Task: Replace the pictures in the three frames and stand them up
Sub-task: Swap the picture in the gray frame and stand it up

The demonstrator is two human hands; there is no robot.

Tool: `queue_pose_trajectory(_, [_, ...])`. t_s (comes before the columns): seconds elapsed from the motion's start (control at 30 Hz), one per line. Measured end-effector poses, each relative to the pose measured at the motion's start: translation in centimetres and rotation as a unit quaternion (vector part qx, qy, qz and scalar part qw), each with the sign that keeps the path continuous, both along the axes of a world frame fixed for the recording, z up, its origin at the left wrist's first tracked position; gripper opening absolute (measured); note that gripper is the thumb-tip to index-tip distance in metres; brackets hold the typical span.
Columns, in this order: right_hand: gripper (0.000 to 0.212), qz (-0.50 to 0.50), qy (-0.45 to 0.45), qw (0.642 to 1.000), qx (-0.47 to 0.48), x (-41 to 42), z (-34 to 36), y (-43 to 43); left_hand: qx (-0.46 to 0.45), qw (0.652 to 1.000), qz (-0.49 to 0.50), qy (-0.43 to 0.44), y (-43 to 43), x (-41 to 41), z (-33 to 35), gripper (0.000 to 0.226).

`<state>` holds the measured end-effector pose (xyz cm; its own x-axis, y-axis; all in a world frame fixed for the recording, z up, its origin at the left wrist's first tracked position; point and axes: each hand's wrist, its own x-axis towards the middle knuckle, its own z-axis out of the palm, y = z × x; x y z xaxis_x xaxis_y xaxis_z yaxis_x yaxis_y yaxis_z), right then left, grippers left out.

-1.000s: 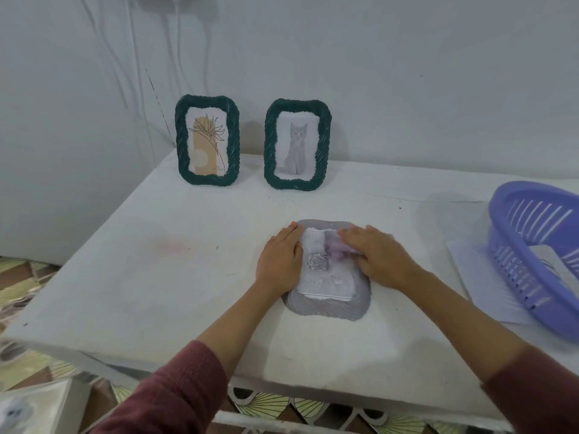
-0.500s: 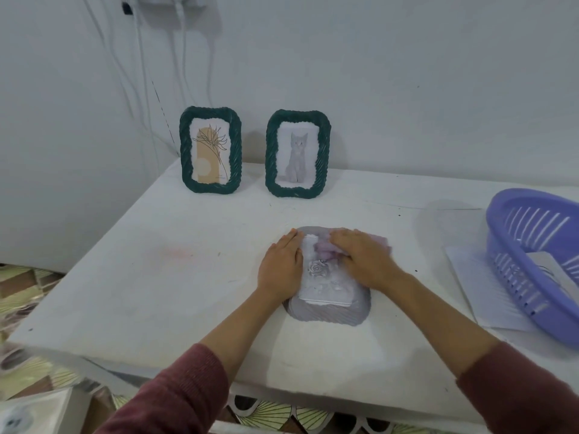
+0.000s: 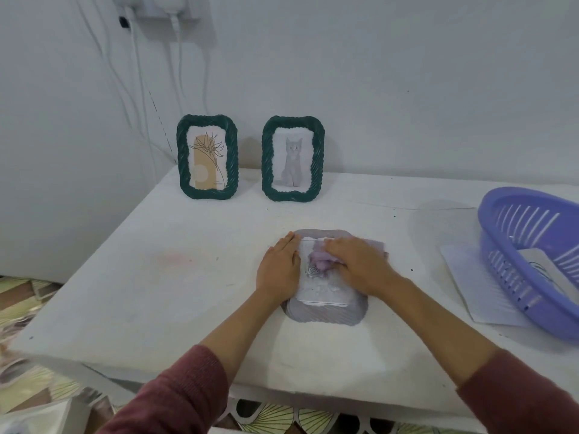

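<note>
Grey frame [image 3: 326, 314] laid flat on the white table [image 3: 156, 292], worked on by both hands.

The left hand [image 3: 277, 272] is pressed flat, fingers straight, on the frame's left edge; a purple cloth [image 3: 322, 260] is held under the right hand [image 3: 357, 266] on the pane (fingers bent). Two green frames [image 3: 206, 158] [image 3: 293, 159] are stood against the wall, a purple basket [image 3: 532, 255] at right.
</note>
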<state>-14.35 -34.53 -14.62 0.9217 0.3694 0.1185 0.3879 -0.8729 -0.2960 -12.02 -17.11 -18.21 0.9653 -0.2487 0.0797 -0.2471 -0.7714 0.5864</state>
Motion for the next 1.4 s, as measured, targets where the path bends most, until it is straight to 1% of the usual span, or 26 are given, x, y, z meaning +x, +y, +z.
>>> queue_pose_trajectory(0.1, [0.022, 0.106, 0.040, 0.994, -0.005, -3.6, 0.5, -0.3, 0.000, 1.000, 0.004, 0.000, -0.1, 0.0, 0.1, 0.045])
queue_pose_trajectory(0.17, [0.032, 0.118, 0.032, 0.992, -0.023, -5.0, 0.4, -1.8, -0.010, 1.000, 0.006, 0.003, -0.1, -0.1, 0.2, 0.045])
queue_pose_trajectory(0.23, [0.038, 0.061, 0.004, 0.998, -0.036, -5.3, 0.1, -3.3, -0.034, 0.999, 0.002, 0.021, 0.0, 0.0, 0.6, 0.044])
queue_pose_trajectory(0.27, [0.037, 0.014, 0.003, 1.000, -0.024, -5.2, 0.1, -3.5, -0.061, 0.997, -0.003, 0.041, 0.1, 0.1, 0.9, 0.043])
queue_pose_trajectory(0.3, [0.034, -0.042, 0.012, 0.999, 0.031, -5.0, 0.6, -3.4, -0.101, 0.993, -0.004, 0.066, 0.1, 0.1, 1.4, 0.042])
queue_pose_trajectory(0.33, [0.031, -0.107, 0.024, 0.986, 0.127, -4.9, 1.6, -2.9, -0.145, 0.985, 0.006, 0.093, 0.2, 0.0, 2.0, 0.042])
queue_pose_trajectory(0.37, [0.026, -0.172, 0.030, 0.954, 0.243, -4.8, 2.7, -2.2, -0.181, 0.977, 0.025, 0.110, 0.1, -0.3, 2.7, 0.041])
queue_pose_trajectory(0.4, [0.022, -0.226, 0.041, 0.907, 0.353, -4.6, 3.8, -1.4, -0.208, 0.970, 0.050, 0.111, 0.0, -0.8, 3.4, 0.042])
queue_pose_trajectory(0.47, [0.020, -0.284, 0.103, 0.804, 0.512, -4.0, 5.1, 0.0, -0.244, 0.966, 0.064, 0.064, -0.8, -2.6, 4.8, 0.050])
queue_pose_trajectory(0.53, [0.025, -0.269, 0.200, 0.702, 0.629, -3.7, 5.5, 1.6, -0.248, 0.968, 0.020, 0.018, -2.4, -4.8, 5.9, 0.062])
queue_pose_trajectory(0.6, [0.031, -0.246, 0.281, 0.609, 0.700, -3.6, 5.4, 3.1, -0.226, 0.974, -0.010, 0.014, -4.1, -6.4, 6.4, 0.071])
queue_pose_trajectory(0.67, [0.037, -0.234, 0.320, 0.562, 0.726, -3.7, 5.2, 3.9, -0.214, 0.976, -0.001, 0.028, -4.9, -6.7, 6.3, 0.068])
queue_pose_trajectory(0.8, [0.061, -0.136, 0.356, 0.515, 0.768, -3.9, 4.8, 4.3, -0.177, 0.984, -0.012, 0.017, -3.4, -5.8, 6.1, 0.070])
queue_pose_trajectory(0.87, [0.066, -0.100, 0.380, 0.519, 0.759, -4.0, 4.7, 4.5, -0.157, 0.987, -0.021, -0.025, -2.7, -5.7, 6.5, 0.060])
queue_pose_trajectory(0.9, [0.066, -0.090, 0.382, 0.532, 0.750, -3.8, 4.5, 4.4, -0.159, 0.986, -0.019, -0.048, -2.5, -5.8, 6.8, 0.054])
queue_pose_trajectory(0.93, [0.065, -0.086, 0.375, 0.557, 0.736, -3.6, 4.4, 4.4, -0.169, 0.984, -0.008, -0.060, -2.2, -5.9, 7.1, 0.050])
queue_pose_trajectory(0.97, [0.061, -0.096, 0.355, 0.605, 0.706, -3.4, 4.1, 4.2, -0.181, 0.981, 0.010, -0.066, -1.9, -5.9, 7.4, 0.047])
queue_pose_trajectory(1.0, [0.054, -0.115, 0.323, 0.674, 0.655, -3.3, 3.7, 4.0, -0.192, 0.978, 0.030, -0.076, -1.2, -5.8, 7.5, 0.046])
queue_pose_trajectory(1.07, [0.039, -0.199, 0.213, 0.815, 0.500, -3.3, 2.5, 3.0, -0.206, 0.970, 0.064, -0.112, 0.9, -4.9, 7.5, 0.049])
queue_pose_trajectory(1.1, [0.035, -0.238, 0.157, 0.868, 0.407, -3.3, 1.6, 2.2, -0.198, 0.967, 0.082, -0.139, 2.3, -4.2, 7.4, 0.051])
queue_pose_trajectory(1.13, [0.033, -0.249, 0.122, 0.905, 0.321, -3.4, 0.6, 1.5, -0.159, 0.967, 0.105, -0.168, 3.8, -3.3, 7.3, 0.054])
queue_pose_trajectory(1.17, [0.034, -0.243, 0.106, 0.932, 0.249, -3.6, -0.2, 0.9, -0.094, 0.969, 0.129, -0.190, 5.3, -2.4, 7.3, 0.058])
queue_pose_trajectory(1.23, [0.044, -0.228, 0.104, 0.956, 0.152, -3.8, -1.7, 0.3, 0.048, 0.965, 0.190, -0.173, 7.8, -1.1, 6.9, 0.063])
queue_pose_trajectory(1.3, [0.050, -0.227, 0.101, 0.961, 0.119, -3.8, -2.2, 0.3, 0.164, 0.957, 0.216, -0.101, 9.6, -0.5, 6.0, 0.064])
queue_pose_trajectory(1.33, [0.051, -0.230, 0.097, 0.961, 0.118, -3.8, -2.1, 0.4, 0.209, 0.955, 0.204, -0.054, 10.3, -0.4, 5.1, 0.062])
queue_pose_trajectory(1.4, [0.051, -0.232, 0.090, 0.961, 0.119, -3.8, -2.0, 0.4, 0.247, 0.955, 0.159, 0.038, 11.3, -0.5, 3.2, 0.055])
